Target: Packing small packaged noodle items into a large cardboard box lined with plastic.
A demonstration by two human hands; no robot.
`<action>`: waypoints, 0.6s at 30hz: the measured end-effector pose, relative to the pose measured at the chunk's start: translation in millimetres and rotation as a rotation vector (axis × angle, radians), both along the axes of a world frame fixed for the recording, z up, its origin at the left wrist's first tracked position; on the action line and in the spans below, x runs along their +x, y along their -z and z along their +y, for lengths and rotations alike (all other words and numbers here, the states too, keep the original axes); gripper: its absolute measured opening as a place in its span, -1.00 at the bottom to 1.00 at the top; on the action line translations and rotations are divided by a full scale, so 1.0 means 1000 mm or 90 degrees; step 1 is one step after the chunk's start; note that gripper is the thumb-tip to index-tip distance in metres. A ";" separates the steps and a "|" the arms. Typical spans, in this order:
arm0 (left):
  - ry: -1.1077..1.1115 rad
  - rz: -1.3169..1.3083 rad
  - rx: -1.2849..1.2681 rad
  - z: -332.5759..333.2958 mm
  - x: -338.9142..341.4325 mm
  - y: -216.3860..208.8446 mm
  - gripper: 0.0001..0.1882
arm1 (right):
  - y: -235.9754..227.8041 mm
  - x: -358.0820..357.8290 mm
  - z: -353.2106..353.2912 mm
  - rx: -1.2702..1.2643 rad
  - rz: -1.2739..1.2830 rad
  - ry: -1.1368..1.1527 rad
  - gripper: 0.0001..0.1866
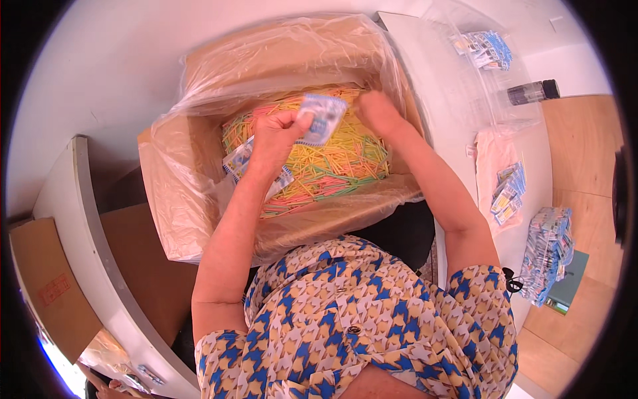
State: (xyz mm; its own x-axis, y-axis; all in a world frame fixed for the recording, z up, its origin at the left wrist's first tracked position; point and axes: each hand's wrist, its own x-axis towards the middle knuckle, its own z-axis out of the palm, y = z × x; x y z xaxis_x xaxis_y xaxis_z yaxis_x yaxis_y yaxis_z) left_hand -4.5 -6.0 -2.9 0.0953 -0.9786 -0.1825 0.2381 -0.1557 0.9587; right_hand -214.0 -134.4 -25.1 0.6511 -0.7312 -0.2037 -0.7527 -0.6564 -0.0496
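My left hand [274, 138] pinches a small flat packet [323, 121], white and blue with a clear part, by its left edge. It is held over a heap of thin pastel sticks [332, 163] in yellow, pink, orange and green. My right hand [377, 113] is closed just right of the packet, near the box's right inner side. Blur hides what its fingers hold, if anything. The sticks fill a cardboard box [163, 199] lined with a clear plastic bag [319, 229]. More packets [238, 159] lie on the sticks, partly behind my left forearm.
At right, a white surface bears a clear plastic tub [458, 80] with packets, a dark-capped bottle [531, 92] and packets [509, 193] on a pink cloth. Beyond stands a stack of packets [546, 256]. Lower left are a curved white panel [126, 292], cardboard [56, 286] and another person's hand [113, 391].
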 end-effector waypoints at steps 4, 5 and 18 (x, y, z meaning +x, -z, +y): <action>-0.008 0.023 0.060 0.002 0.001 -0.001 -0.88 | -0.061 -0.005 0.006 0.184 -0.354 0.097 -0.90; 0.010 0.014 0.049 0.003 0.000 -0.001 -0.90 | -0.077 -0.008 0.011 0.365 -0.464 0.235 -0.88; 0.166 -0.066 0.019 0.010 -0.001 -0.008 -0.87 | -0.121 -0.011 0.052 0.765 -0.778 0.333 -0.81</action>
State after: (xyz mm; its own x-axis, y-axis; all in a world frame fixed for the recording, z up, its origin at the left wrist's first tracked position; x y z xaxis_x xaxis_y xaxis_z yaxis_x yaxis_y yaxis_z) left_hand -6.0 4.3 5.5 -0.1400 -0.9668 -0.2136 0.0867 -0.2269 0.9701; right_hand -224.9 -82.1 96.4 0.5979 -0.7189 -0.3545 -0.0240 0.4260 -0.9044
